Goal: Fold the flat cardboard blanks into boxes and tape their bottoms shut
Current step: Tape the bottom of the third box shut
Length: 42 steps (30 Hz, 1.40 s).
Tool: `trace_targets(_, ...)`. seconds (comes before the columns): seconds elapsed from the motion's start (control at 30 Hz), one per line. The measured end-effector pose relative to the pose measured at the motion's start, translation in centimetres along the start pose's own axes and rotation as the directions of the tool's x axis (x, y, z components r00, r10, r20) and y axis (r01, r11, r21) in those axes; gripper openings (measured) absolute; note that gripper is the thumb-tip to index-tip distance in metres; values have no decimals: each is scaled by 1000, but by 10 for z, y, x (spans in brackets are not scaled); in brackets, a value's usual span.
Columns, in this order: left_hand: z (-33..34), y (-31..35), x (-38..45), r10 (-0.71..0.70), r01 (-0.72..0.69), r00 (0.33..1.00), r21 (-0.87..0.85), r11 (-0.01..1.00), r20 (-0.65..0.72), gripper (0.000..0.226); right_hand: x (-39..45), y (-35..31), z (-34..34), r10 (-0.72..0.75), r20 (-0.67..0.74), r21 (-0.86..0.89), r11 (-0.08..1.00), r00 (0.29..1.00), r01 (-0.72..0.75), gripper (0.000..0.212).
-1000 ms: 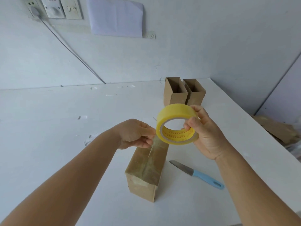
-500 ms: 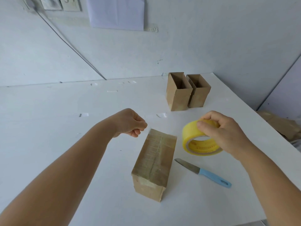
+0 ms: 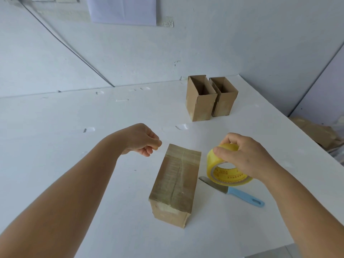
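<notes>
I see the box (image 3: 175,185) standing bottom-up on the table (image 3: 55,127) between the hands, clear tape glossy along its top seam and down the near end. My right hand (image 3: 247,157) grips the tape roll (image 3: 226,164) just beside it, above the knife (image 3: 232,191); my left hand (image 3: 142,139) hangs curled, empty.

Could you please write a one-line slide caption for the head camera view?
Right hand grips yellow tape roll beside taped box; knife on table.
</notes>
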<state>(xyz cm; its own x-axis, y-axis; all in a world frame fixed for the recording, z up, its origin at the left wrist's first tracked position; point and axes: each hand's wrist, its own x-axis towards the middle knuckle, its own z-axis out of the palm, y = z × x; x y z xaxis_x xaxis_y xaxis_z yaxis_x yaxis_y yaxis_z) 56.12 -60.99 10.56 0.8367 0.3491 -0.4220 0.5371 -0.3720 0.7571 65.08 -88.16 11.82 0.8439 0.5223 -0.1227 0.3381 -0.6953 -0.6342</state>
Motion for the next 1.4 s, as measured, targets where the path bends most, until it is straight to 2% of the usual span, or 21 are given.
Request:
trace_targets(0.57, 3, -10, 8, -19, 23, 998, -63, 998, 63, 4, 6, 4, 2, -6, 20, -2, 1000, 1000, 6, 21)
trace_targets(0.9, 16, -24, 18, -15, 33, 992, -143, 989, 124, 4, 8, 20, 19, 16, 53, 76, 997, 998, -20, 20)
trace_targets(1.07, 29, -33, 23, -24, 87, 974, -274, 958, 226, 15, 9, 24, 34, 15, 54, 119, 993, 998, -22, 17)
trace_targets(1.2, 33, -37, 22, -60, 141, 971, -351, 926, 231, 28, 10, 25, 40, 33, 38, 167, 985, 999, -39, 18)
trace_targets(1.3, 35, -37, 20, -131, 166, 974, -184, 969, 186, 44, 10, 26, 40, 37, 29, 178, 983, 999, -42, 18)
trace_targets(1.4, 39, -43, 19, -155, 159, 986, -59, 986, 68, 50, 10, 25, 40, 35, 29, 179, 983, 999, -40, 15)
